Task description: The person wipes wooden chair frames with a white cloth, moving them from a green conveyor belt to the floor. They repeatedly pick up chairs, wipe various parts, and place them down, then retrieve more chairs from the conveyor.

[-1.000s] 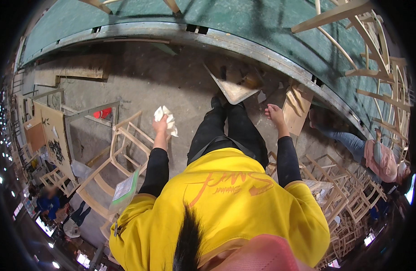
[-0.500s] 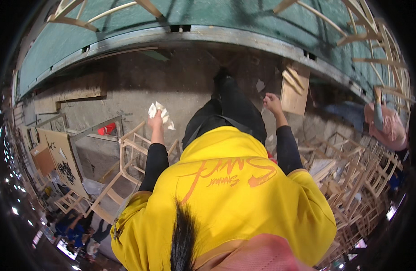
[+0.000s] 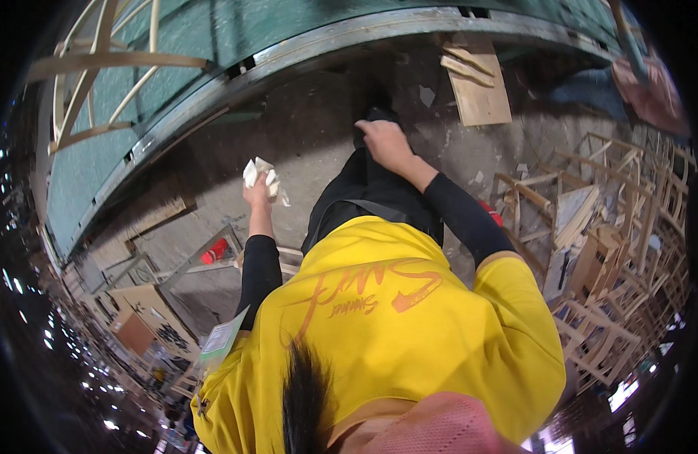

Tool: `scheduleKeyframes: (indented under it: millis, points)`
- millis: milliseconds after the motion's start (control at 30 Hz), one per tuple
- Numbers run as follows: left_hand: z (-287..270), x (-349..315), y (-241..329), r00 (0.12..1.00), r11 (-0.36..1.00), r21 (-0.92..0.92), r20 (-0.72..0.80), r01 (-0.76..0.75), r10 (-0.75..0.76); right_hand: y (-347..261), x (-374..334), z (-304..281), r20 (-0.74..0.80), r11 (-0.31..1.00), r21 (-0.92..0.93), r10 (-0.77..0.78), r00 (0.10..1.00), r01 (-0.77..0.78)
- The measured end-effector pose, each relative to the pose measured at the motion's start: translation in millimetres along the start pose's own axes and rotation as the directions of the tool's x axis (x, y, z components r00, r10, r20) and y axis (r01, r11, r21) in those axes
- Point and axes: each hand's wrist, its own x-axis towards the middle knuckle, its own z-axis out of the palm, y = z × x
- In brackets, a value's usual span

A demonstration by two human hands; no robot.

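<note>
Out to my left, my left hand [image 3: 258, 195] is closed around a bunch of crumpled white sheets [image 3: 257, 169], which fan out past the fingers. My right hand [image 3: 387, 144] reaches across in front of my body, over my dark trousers and near my shoe. Its fingers are bent and drawn together; whether anything small sits between them is hidden. The green workbench [image 3: 296, 24] runs beyond both hands, and neither touches it. A bare wooden chair frame [image 3: 103, 60] stands on the bench at the far left.
Wood pieces [image 3: 468, 69] lie on a pale board [image 3: 485, 102] ahead to the right. Chair frames [image 3: 599, 340] are piled at right, near another person [image 3: 652, 94]. A red object [image 3: 214, 250] and a metal frame [image 3: 179, 268] are at left.
My right hand has swung inward from beside the board to in front of my body. The view has turned rightward along the bench. My left hand still grips the white sheets.
</note>
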Motion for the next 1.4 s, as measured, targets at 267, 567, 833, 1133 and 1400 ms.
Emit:
scheduleKeyframes:
  millis: [267,567,833,1133,1400]
  points:
    - [30.9,-2.0,24.7,0.968,0.96,0.177,0.171,-0.215,0.185,-5.2,-89.2,12.4,0.021,0.997,-0.075,0.003,1.0,-0.001]
    - [68.1,-41.6,26.3,0.931,0.903,0.367,0.356,-0.224,0.086,-37.7,-224.6,-20.0,-0.323,0.882,0.134,0.47,0.822,-0.452]
    - [169.4,-13.5,17.4,0.758,0.65,0.444,0.558,-0.617,0.337,-96.1,-297.9,8.5,-0.443,0.661,0.248,0.727,0.524,-0.708]
    - [365.0,-79.3,40.8,0.455,0.213,0.413,0.862,-0.885,0.221,-108.9,-262.3,55.3,-0.489,0.455,0.422,0.842,0.226,-0.784]
    - [503.1,-95.2,3.0,0.221,-0.112,0.232,0.97,-0.966,0.1,-50.4,-181.8,94.4,-0.412,0.199,0.538,0.91,-0.051,-0.819]
